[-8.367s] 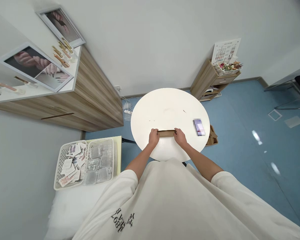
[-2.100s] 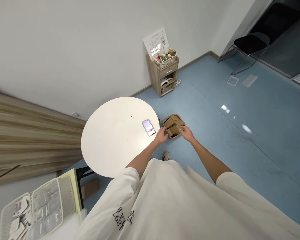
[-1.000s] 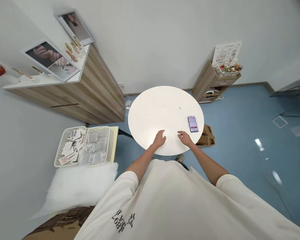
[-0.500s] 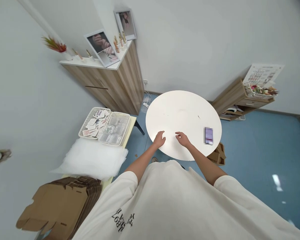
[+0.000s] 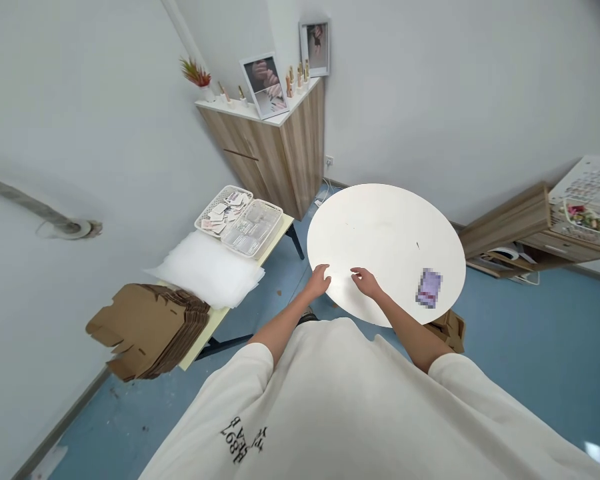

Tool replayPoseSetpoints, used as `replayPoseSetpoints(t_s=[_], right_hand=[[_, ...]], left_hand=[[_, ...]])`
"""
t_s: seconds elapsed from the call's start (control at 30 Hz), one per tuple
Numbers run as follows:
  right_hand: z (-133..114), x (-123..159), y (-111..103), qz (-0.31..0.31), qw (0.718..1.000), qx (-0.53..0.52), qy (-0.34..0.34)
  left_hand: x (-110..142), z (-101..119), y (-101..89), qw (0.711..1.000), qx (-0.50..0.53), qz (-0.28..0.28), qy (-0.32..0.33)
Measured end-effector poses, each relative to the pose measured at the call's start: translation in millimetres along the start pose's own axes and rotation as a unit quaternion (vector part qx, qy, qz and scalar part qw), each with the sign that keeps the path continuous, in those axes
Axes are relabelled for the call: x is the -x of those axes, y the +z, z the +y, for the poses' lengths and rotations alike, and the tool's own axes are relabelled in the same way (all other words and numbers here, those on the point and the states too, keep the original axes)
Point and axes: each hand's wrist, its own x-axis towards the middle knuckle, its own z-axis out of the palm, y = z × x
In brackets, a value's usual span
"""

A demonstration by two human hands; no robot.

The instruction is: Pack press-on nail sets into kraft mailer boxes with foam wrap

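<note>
My left hand [image 5: 319,281] is at the near left edge of a round white table [image 5: 380,220], thumb and fingers apart, with nothing in it. A short way to its right, my right hand [image 5: 366,282] hovers over or rests on the table's near part; I cannot tell whether it touches. Its fingers are loosely bent and apart, also holding nothing. Toward the table's right side lies a blurred purple rectangular item [image 5: 429,288], the thing nearest my right hand. A small dark mark [image 5: 418,245] shows farther back on the tabletop.
To the left, a low table [image 5: 214,328] bears flattened cardboard boxes [image 5: 143,320], white foam sheets [image 5: 213,267] and white baskets [image 5: 253,227] of cards and clear packets. Behind stands a wooden cabinet [image 5: 260,153] with framed pictures. A wooden shelf [image 5: 515,223] is at the right, cardboard [image 5: 450,330] below the table.
The view has swung left, so the round table, cabinet and shelf sit farther right in the picture. My hands keep nearly the same pose, now nearer the table's left edge.
</note>
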Motion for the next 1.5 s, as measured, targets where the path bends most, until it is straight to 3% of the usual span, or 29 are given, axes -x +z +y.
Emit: replayPoseSetpoints(t_s=[0.23,0.4,0.53,0.7,0.87,1.0,1.2,1.5], right_hand=[[-39,-20,23,-0.028,0.999,0.015,-0.042],[-77,-50,53,-0.025,0.997,0.026,-0.064],[-119,-80,92,-0.027,0.996,0.028,-0.085],[-181,-116,149,-0.029,0.992,0.04,-0.118],[-238,-140,198,-0.056,0.986,0.043,-0.151],[-277,-154,228,-0.074,0.981,0.051,-0.173],[-313,-167,260,-0.095,0.979,0.048,-0.176],[-321,-173,271,-0.099,0.979,0.063,-0.167]], left_hand=[[13,-19,-38.9,0.999,-0.002,0.031,-0.043],[10,-40,-83.7,0.998,-0.042,0.05,0.005],[7,-64,-128.7,0.993,-0.091,0.05,0.062],[0,-104,-197.6,0.983,-0.12,0.106,0.088],[-2,-145,-263.7,0.973,-0.162,0.162,0.032],[0,-170,-302.0,0.957,-0.194,0.214,-0.039],[1,-193,-330.2,0.946,-0.197,0.231,-0.116],[-3,-205,-340.1,0.943,-0.202,0.221,-0.145]])
